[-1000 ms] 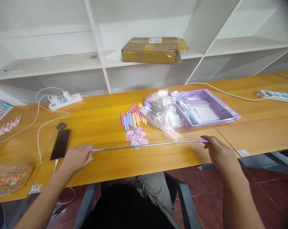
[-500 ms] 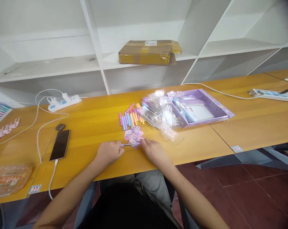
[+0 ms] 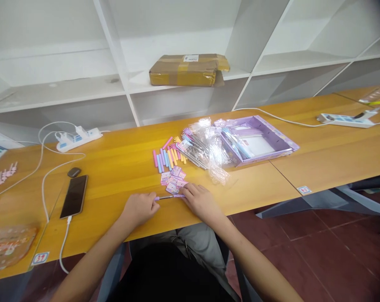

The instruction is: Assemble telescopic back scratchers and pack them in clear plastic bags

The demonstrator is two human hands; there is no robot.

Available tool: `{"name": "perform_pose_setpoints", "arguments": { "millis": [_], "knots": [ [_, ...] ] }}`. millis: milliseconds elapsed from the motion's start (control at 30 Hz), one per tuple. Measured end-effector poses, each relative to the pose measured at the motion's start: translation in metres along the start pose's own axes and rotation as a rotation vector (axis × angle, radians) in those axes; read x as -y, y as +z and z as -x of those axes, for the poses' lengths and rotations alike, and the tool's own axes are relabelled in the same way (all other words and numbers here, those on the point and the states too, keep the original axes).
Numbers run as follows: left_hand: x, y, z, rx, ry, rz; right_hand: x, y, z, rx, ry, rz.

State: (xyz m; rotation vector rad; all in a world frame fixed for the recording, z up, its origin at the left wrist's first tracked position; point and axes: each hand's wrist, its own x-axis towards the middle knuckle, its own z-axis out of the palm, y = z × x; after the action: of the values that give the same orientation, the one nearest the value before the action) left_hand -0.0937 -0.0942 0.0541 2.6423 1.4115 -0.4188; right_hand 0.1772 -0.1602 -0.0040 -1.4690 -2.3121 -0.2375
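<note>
A thin back scratcher (image 3: 168, 197) with purple ends and a metal rod lies level between my hands, low over the table. My left hand (image 3: 140, 208) closes round its left end; my right hand (image 3: 200, 202) closes on its right end, hiding most of it. Just beyond are small purple-pink printed cards (image 3: 174, 180) in a loose heap. Behind them lie several coloured handles (image 3: 165, 159) in pink, blue, purple and yellow. Back scratchers with hand-shaped heads and metal rods (image 3: 196, 151) are piled to their right, partly under clear plastic wrappers (image 3: 215, 155).
A purple open box (image 3: 280, 156) stands right of the wrappers. On the left are a phone (image 3: 74, 196) on a charging cable, a dark small case (image 3: 74, 172) and a power strip (image 3: 79, 139). A taped carton (image 3: 183, 70) rests on the shelf. Another power strip (image 3: 347, 121) lies far right.
Both hands have come slightly nearer the table's front edge with the back scratcher still between them. A little more of its metal rod shows. The whole view has shifted slightly.
</note>
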Motion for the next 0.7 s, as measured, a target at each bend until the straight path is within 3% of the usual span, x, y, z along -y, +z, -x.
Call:
{"name": "perform_pose_setpoints", "arguments": {
  "millis": [267, 500, 600, 700],
  "knots": [
    [0.000, -0.006, -0.003, -0.013, 0.016, -0.004, -0.008, -0.002, 0.004, -0.004, -0.066, -0.101],
    [0.008, -0.003, -0.006, -0.044, 0.063, 0.028, -0.016, -0.001, 0.007, -0.097, -0.119, -0.105],
    [0.036, -0.003, -0.004, -0.100, 0.043, 0.026, -0.039, -0.012, 0.018, -0.106, -0.095, -0.083],
    [0.094, -0.001, 0.009, -0.188, -0.035, -0.004, -0.091, -0.034, 0.051, -0.149, 0.009, -0.034]
  ]
}}
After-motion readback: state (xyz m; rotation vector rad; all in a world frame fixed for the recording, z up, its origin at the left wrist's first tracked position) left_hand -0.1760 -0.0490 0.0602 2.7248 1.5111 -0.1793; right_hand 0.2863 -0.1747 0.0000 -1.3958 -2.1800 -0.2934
